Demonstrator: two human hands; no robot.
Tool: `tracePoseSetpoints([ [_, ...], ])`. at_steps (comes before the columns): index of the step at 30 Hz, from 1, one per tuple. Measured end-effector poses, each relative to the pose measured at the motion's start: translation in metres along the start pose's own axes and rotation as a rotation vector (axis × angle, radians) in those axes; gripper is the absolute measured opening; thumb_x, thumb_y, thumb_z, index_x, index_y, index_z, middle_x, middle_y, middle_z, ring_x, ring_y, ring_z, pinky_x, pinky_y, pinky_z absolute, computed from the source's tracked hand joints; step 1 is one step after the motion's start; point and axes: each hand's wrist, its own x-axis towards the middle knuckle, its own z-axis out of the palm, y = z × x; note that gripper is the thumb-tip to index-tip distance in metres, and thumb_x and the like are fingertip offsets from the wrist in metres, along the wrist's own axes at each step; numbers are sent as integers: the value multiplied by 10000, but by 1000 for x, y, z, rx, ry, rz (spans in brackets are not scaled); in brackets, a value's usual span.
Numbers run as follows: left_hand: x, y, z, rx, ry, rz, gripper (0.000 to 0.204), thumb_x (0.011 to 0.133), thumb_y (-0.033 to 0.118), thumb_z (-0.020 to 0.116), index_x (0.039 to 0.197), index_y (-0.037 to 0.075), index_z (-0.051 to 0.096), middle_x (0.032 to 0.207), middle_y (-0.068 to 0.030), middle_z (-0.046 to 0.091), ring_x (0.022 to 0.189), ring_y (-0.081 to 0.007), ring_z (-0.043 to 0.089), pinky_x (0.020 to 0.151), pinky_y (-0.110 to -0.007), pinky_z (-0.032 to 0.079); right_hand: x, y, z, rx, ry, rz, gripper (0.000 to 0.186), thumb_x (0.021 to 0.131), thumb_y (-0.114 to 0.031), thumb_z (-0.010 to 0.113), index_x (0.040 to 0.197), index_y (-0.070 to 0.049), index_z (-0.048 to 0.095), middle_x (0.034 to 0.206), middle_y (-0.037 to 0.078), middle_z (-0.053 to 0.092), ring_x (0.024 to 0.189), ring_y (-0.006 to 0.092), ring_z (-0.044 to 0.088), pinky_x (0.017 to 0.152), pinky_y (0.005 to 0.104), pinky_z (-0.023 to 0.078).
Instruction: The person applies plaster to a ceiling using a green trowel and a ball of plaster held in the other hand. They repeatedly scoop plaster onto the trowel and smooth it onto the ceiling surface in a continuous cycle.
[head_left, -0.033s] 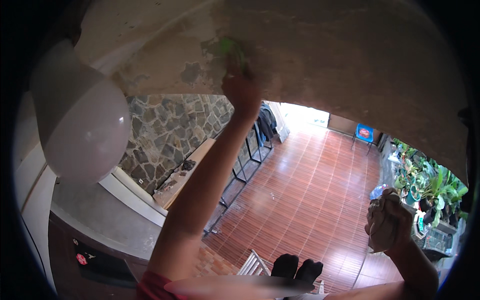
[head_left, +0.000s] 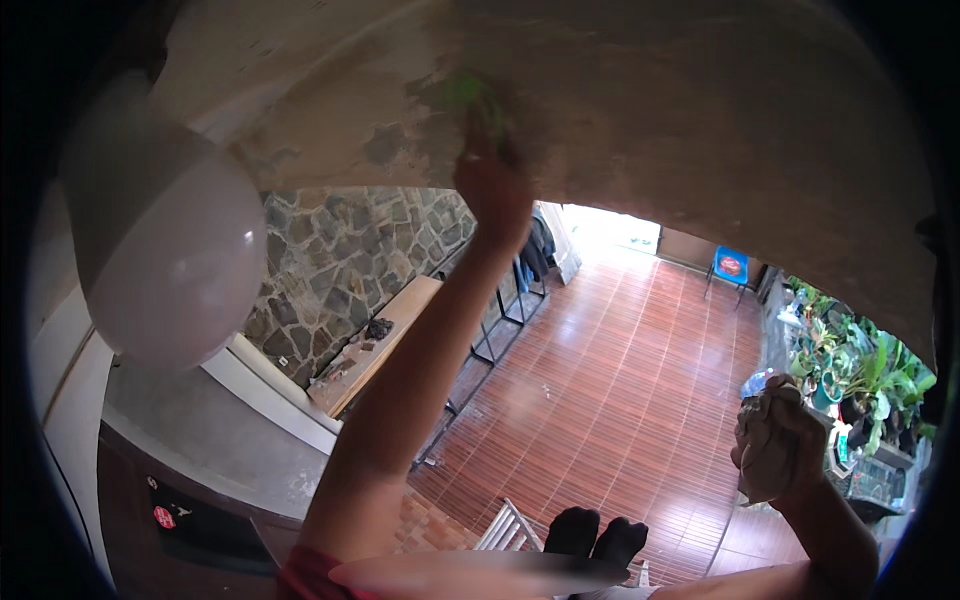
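My left hand (head_left: 492, 180) reaches up to the stained ceiling (head_left: 650, 130), closed on a small bright green thing (head_left: 466, 92). Motion blur hides the kind of that green thing; it appears to be against the ceiling, beside a dark, patchy area. Lower right, my right hand (head_left: 802, 425) is closed round a crumpled beige-grey lump (head_left: 768, 460), which could be cloth or a soft paste. That hand is held well below the ceiling, away from the left one.
A white bulb-shaped lamp (head_left: 180, 270) hangs close on the left. Far below are a red tiled floor (head_left: 590, 380), white ladder-like slats (head_left: 512, 525) by my dark-socked feet, a plank bench (head_left: 385, 345) at a stone wall, a blue chair (head_left: 730, 265) and potted plants (head_left: 870, 370).
My left hand and the green thing have shifted slightly to the right along the ceiling. The right hand has stayed almost still with its lump.
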Motion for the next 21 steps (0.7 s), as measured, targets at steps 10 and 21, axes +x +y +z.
tracePoseSetpoints([
  [10,-43,-10,-52,-320,42,-158,405,952,36,480,1356,25,503,1298,-206,575,1186,-307,579,1000,-385,470,-5,8,-14,-391,-77,-111,288,851,-85,601,1134,-63,553,960,100,594,1026,289,548,975,430,414],
  [21,-49,-45,-8,-119,-36,-387,491,908,-27,513,1386,78,471,1368,-203,506,1148,-366,583,861,-382,545,-5,-15,-14,-432,-116,-259,283,889,-109,567,1167,-95,521,989,76,558,1053,282,532,931,406,446],
])
